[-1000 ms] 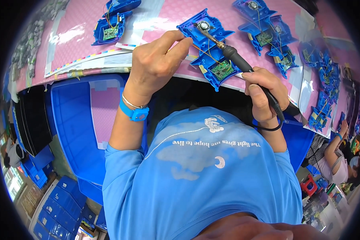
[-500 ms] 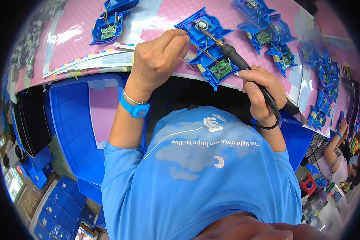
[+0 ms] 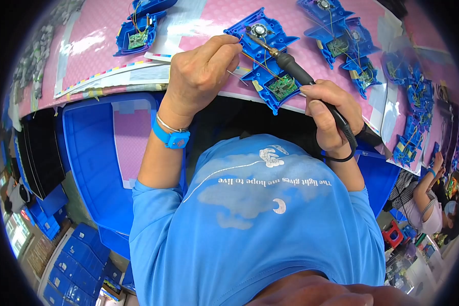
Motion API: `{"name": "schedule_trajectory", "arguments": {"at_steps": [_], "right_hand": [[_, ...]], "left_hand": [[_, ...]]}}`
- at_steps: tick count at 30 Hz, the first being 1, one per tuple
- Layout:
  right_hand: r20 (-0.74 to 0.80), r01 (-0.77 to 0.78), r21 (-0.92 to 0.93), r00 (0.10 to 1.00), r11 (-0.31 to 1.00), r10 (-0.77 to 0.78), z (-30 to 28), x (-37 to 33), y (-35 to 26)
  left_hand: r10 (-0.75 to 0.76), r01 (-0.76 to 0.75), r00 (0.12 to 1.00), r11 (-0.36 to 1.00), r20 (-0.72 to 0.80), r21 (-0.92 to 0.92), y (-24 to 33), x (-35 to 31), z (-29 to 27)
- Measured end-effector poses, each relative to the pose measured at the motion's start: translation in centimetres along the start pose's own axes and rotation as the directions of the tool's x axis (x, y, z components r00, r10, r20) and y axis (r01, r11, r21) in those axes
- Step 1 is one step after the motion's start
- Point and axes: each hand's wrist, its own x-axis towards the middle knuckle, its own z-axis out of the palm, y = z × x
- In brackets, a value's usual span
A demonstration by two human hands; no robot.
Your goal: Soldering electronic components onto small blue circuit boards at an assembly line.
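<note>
My right hand (image 3: pixel 334 109) grips a soldering iron (image 3: pixel 296 69) by its black handle, its cord running down past my wrist. The iron's metal tip reaches up-left over a blue plastic housing (image 3: pixel 280 38), beside a small round speaker (image 3: pixel 259 31). My left hand (image 3: pixel 204 71) is pinched closed at the housing's left edge, on a thin silvery solder wire (image 3: pixel 238 79) whose tail sticks out below the fingers. A red wire shows near those fingertips. Thin wires run to a green circuit board (image 3: pixel 283 87) in the housing's lower half. Whether the tip touches anything is unclear.
More opened blue housings lie on the pink-covered table (image 3: pixel 94 51): one at upper left (image 3: pixel 135 38), several at right (image 3: pixel 341 46). A blue bin (image 3: pixel 84 163) stands below the table edge at left. Another person's arm (image 3: pixel 426 186) shows at far right.
The soldering iron's tip has shifted slightly left, from over the speaker's edge to beside it, with my right hand following. My left hand has barely moved.
</note>
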Motion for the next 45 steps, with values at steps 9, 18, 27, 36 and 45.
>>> {"name": "schedule_trajectory", "arguments": {"at_steps": [9,18,27,36,45], "right_hand": [[0.018,-0.008,0.040,1.000,0.999,0.008,0.3,0.1,0.5],[-0.004,0.030,0.064,1.000,0.997,-0.029,0.2,-0.2,0.6],[-0.075,-0.030,0.074,0.997,0.997,0.035,0.4,-0.4,0.2],[-0.014,-0.005,0.066,1.000,0.998,0.006,-0.3,-0.8,0.4],[-0.066,0.013,0.071,0.998,0.997,-0.009,-1.1,-1.3,0.4]], "left_hand": [[-0.006,0.006,1.000,1.000,0.012,-0.004,-0.1,0.0,-0.1],[-0.024,0.024,1.000,1.000,0.004,-0.020,-0.1,0.0,0.1],[-0.053,0.054,0.998,0.998,0.021,-0.033,0.0,0.1,-0.1],[-0.022,0.022,1.000,1.000,0.000,0.013,0.8,0.4,-1.3],[0.093,-0.096,0.994,0.994,0.057,0.057,1.2,1.5,-1.1]]}}
